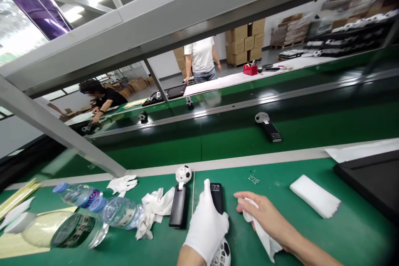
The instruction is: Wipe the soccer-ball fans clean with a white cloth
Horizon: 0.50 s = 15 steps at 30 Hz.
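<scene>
My left hand (207, 228), in a white glove, is closed round a black-handled handheld fan (217, 195). One gloved finger points away along its handle, and the fan's white football-patterned head shows below the wrist. Bare, my right hand (264, 218) is closed on a crumpled white wiping cloth (264, 241) just right of the fan, apart from it. A second handheld fan (178, 205) lies left of my gloved hand, its football head pointing away. Several crumpled white cloths (152, 212) lie beside that fan.
Plastic bottles (77, 228) lie at the left near a white glove (123, 183). A folded white cloth (314, 195) and black tray (374, 178) are at the right. Another fan (268, 126) rests on the green conveyor belt (224, 141). Two people stand beyond; a metal frame crosses above.
</scene>
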### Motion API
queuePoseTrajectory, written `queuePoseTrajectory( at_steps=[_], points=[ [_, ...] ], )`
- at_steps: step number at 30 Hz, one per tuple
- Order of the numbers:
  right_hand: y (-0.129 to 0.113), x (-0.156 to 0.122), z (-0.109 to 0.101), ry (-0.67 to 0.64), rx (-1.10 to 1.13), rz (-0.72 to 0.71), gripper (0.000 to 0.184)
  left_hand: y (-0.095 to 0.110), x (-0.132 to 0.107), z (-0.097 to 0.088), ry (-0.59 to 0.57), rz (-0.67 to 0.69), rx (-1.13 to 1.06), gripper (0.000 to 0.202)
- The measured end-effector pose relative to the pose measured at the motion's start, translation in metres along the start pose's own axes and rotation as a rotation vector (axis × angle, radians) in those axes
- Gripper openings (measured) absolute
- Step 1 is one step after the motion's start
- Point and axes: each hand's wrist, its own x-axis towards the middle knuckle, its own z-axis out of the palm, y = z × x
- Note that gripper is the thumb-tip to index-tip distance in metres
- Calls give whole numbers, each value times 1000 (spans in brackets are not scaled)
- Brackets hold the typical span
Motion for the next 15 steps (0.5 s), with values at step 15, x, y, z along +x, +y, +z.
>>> queuePoseTrajectory(
  at_steps=[15],
  points=[
    [-34,3,-2,-3,650,51,32,35,-17,-43,353,398,-236,54]
  ],
)
